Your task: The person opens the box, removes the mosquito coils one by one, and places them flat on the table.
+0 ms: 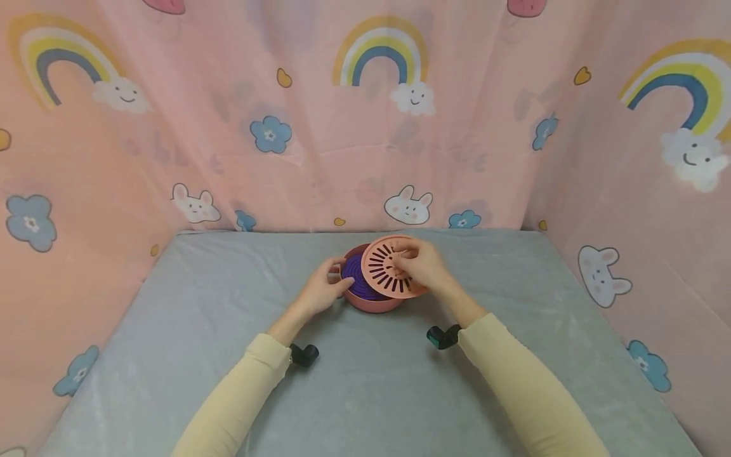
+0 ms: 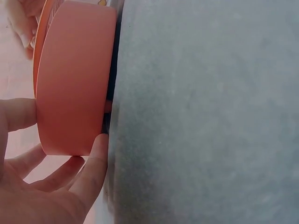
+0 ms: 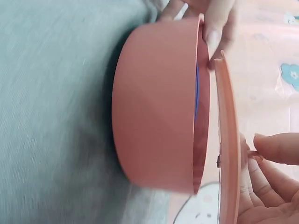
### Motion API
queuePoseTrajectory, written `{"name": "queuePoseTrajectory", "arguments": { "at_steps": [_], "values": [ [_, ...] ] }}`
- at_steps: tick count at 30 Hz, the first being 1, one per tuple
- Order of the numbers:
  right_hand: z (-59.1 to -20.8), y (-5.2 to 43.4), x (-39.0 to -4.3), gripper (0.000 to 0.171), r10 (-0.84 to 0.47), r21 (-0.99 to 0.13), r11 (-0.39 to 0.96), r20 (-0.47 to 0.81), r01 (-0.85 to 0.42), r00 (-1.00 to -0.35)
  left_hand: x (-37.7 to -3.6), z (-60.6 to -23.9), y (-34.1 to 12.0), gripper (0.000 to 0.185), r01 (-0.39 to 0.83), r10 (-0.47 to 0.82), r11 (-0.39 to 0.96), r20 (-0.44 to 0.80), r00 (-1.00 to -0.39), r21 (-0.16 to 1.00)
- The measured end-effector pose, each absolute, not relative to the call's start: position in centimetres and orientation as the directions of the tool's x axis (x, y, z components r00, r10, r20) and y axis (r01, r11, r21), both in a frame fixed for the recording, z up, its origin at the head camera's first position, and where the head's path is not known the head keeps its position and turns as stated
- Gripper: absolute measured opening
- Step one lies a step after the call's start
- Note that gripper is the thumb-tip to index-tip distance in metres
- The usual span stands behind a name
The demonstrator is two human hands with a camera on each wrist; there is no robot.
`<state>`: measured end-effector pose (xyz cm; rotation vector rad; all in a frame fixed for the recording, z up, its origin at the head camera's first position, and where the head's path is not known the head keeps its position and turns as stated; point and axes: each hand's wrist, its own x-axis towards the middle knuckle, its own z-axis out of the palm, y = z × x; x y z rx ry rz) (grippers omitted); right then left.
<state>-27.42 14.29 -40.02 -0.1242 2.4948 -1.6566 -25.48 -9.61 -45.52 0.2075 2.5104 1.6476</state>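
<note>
- Slotted round pink plastic-looking lid [image 1: 388,271]: off-centre above round pink plastic-looking bowl [image 1: 374,306].
- Right hand [image 1: 425,263] pinches its small pink knob [image 3: 252,153]; left hand [image 1: 321,289] grips the bowl.
- I judge a slack pinch could drop the lid.

Soft light leaves faint shadows on the grey cloth [image 1: 371,393] beneath the sleeves [image 1: 522,371]. The left wrist view looks dim and muted; in the right one, the left hand [image 3: 218,19] is blurred.
</note>
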Motion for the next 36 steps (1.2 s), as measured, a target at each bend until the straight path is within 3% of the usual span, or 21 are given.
{"name": "queuePoseTrajectory", "arguments": {
  "at_steps": [21, 36],
  "values": [
    [-38.0, 20.3, -27.5, 0.039, -0.104, -0.926, 0.375, 0.003, -0.042, -0.995, -25.2, -46.1, -9.9, 0.053, 0.056, 0.178, 0.370, -0.011, -0.984, 0.927],
    [-40.2, 22.1, -30.5, 0.038, -0.017, -0.920, 0.391, 0.018, -0.023, -1.000, -25.1, -46.3, -9.8, 0.054, 0.040, 0.170, 0.351, -0.022, -0.985, 0.935]
  ]
}}
